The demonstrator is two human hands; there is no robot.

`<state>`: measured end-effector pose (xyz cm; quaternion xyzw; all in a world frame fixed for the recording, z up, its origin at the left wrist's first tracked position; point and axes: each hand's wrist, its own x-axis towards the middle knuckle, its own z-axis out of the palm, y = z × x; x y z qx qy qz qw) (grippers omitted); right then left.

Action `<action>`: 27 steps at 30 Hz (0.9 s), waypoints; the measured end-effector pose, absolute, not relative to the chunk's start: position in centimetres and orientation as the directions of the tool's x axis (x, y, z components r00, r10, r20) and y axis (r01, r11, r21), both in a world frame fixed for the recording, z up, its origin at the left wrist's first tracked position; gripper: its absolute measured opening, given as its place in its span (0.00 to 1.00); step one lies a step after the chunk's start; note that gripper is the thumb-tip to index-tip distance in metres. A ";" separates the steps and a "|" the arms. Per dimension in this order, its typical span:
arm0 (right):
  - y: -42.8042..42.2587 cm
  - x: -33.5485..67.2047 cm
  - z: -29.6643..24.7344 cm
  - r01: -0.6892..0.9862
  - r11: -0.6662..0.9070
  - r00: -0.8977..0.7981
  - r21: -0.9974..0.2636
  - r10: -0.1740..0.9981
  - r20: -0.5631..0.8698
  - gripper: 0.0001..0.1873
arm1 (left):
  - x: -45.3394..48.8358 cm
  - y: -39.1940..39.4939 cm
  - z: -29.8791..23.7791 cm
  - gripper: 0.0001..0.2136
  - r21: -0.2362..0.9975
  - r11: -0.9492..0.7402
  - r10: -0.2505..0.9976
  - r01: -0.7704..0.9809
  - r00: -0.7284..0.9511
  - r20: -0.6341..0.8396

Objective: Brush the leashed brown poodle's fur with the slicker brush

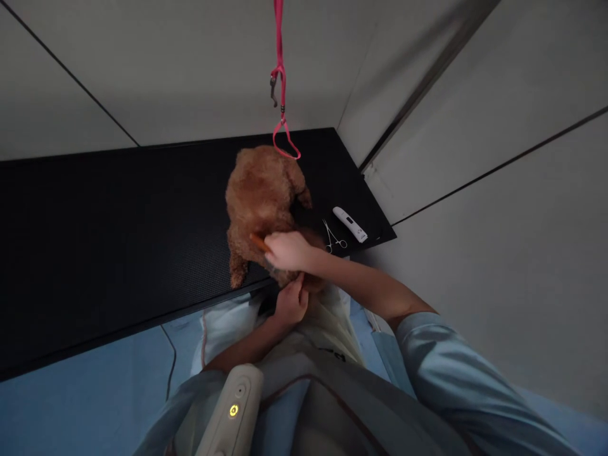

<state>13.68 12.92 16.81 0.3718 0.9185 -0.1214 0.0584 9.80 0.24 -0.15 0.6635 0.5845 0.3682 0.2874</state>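
Note:
A dog with curly reddish-brown fur [260,183] is on the black ribbed table [142,221], close to its front edge. My right hand [289,251] is closed round a tool with an orange-brown handle [259,242], held against the dog's near side. The tool's working end is hidden by my hand and the fur, so its kind does not show. Just below, at the table edge, my left hand [291,301] is closed on the dog's furry limb, mostly covered by my fingers. Which limb it is I cannot tell.
White clippers [350,225] and metal scissor-handled forceps [333,237] lie right of the dog. A pink leash loop [286,139] hangs above its far end. Grey walls [190,76] border the table's back and right. A pale device with a lit yellow ring [234,410] shows below.

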 end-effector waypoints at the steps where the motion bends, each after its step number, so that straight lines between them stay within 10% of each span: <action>1: 12.9 13.9 16.9 0.751 0.642 -0.659 -0.155 0.741 -0.125 0.13 | 9.8 0.2 -0.1 0.19 0.805 -0.164 0.985 0.571 0.049 0.165; 15: 10.7 16.7 17.1 0.810 0.532 -0.565 -0.248 0.821 -0.083 0.12 | 9.4 -0.4 0.3 0.10 0.805 -0.294 0.953 0.516 0.093 0.288; 20: 9.3 18.0 15.7 0.923 0.244 -0.231 -0.298 0.970 0.077 0.13 | 9.1 -1.3 -0.3 0.11 0.893 -0.252 0.967 0.372 0.060 0.248; 24: 8.3 20.8 13.6 0.840 0.230 -0.260 -0.492 0.966 0.007 0.08 | 6.4 -2.5 -1.9 0.02 0.976 -0.135 0.976 0.170 -0.145 0.160; 27: 7.4 23.3 12.5 0.768 0.004 0.147 -0.641 0.972 0.183 0.08 | 2.5 -1.2 -2.6 0.07 0.985 -0.105 0.888 0.138 -0.433 0.155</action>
